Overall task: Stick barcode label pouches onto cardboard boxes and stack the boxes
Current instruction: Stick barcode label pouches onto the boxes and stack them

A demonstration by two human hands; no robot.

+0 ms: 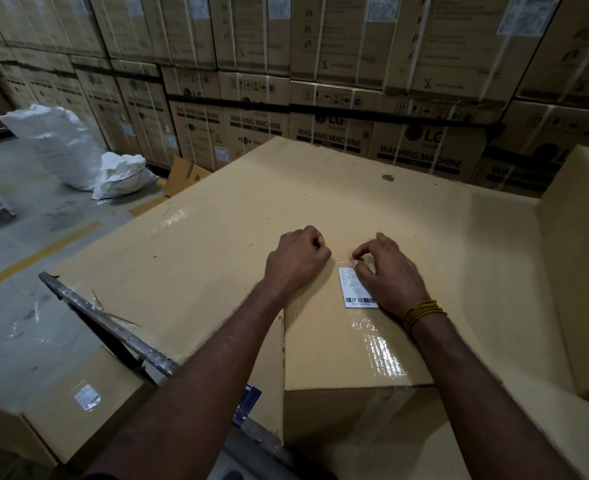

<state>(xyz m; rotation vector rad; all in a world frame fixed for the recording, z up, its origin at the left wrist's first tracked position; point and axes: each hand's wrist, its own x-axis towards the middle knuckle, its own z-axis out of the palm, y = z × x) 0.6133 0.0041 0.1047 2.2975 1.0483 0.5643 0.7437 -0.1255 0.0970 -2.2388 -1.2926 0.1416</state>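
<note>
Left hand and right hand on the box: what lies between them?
Head view: between the left hand and right hand lies only bare box top and the barcode label pouch top edge.

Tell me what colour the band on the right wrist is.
Mustard yellow thread band, clearest in the head view.
</note>
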